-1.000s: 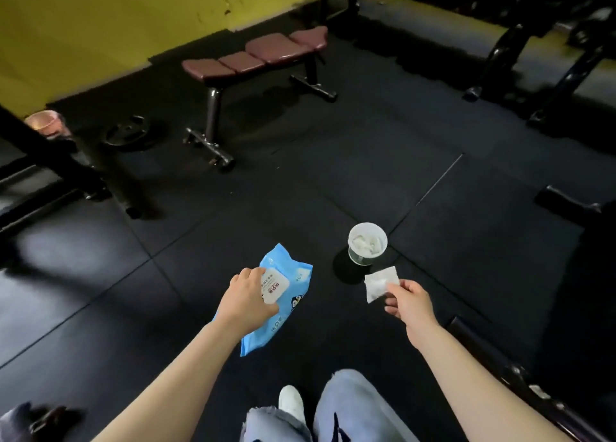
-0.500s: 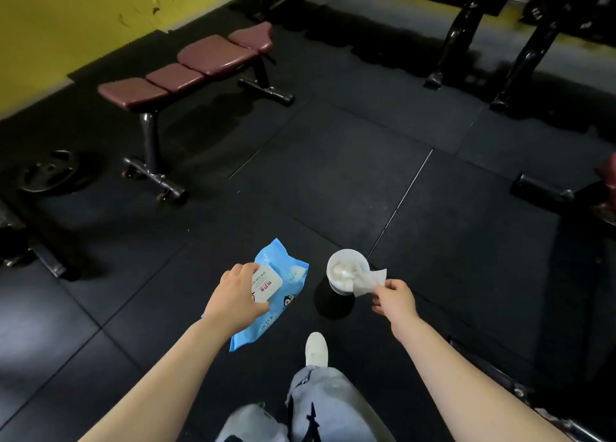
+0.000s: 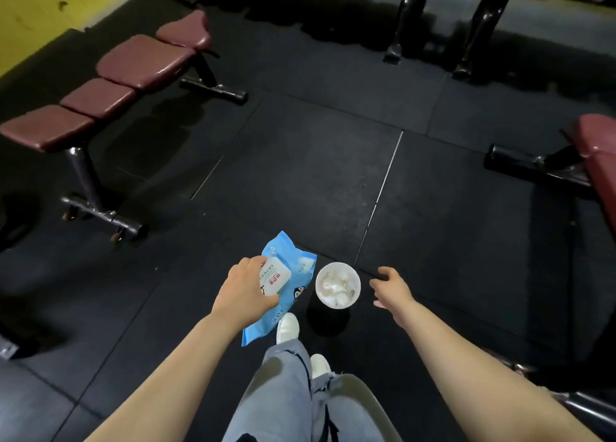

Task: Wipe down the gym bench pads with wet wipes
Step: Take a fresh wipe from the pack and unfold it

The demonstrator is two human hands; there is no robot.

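Blue wipes pack (image 3: 287,276) in left grip (image 3: 242,293)

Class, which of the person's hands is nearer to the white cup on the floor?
Right. The right hand hangs open just beside the cup; the left hand grips the wipes pack beyond it.

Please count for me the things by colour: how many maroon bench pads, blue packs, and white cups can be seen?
Maroon padded bench pads: 5, four on the left bench and one at the right edge
Blue plastic wet wipes pack: 1
White round cup holding used wipes: 1
Total: 7
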